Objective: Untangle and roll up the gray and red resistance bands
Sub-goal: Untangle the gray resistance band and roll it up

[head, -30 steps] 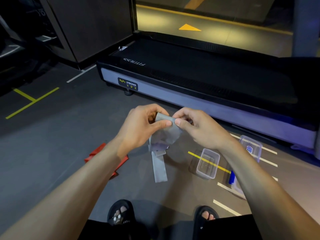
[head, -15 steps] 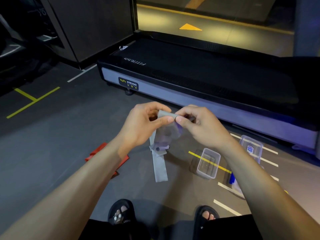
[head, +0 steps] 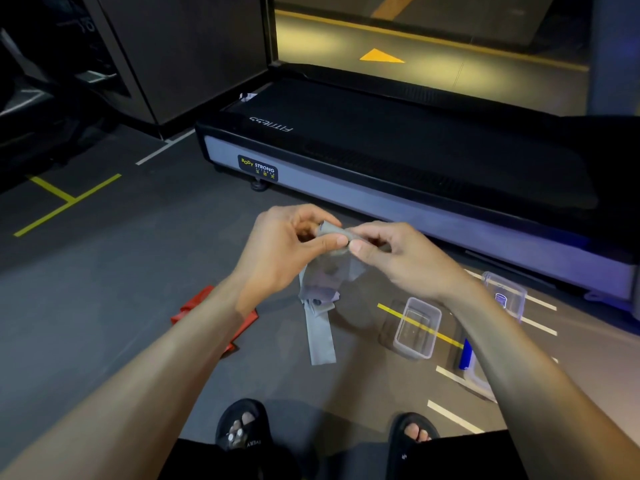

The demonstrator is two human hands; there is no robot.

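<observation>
Gray band (head: 320, 327) dangling lengthwise downward, rolled top pinched between both hands (head: 341, 244).

Bare floor (head: 114, 299) left; clear tub (head: 417, 329) right; treadmill (head: 415, 174) ahead.

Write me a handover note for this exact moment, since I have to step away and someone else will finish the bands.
Left hand: pinches the rolled top end of the gray resistance band.
Right hand: pinches the same roll from the other side.
Gray band: roll just started at the top; a crumpled stretch below it, the tail hanging straight down.
Red resistance band: on the floor under the left forearm, crumpled, untouched.
Clear plastic container: open on the floor to the right.
Left: finish rolling gray, then untangle and roll red.
</observation>
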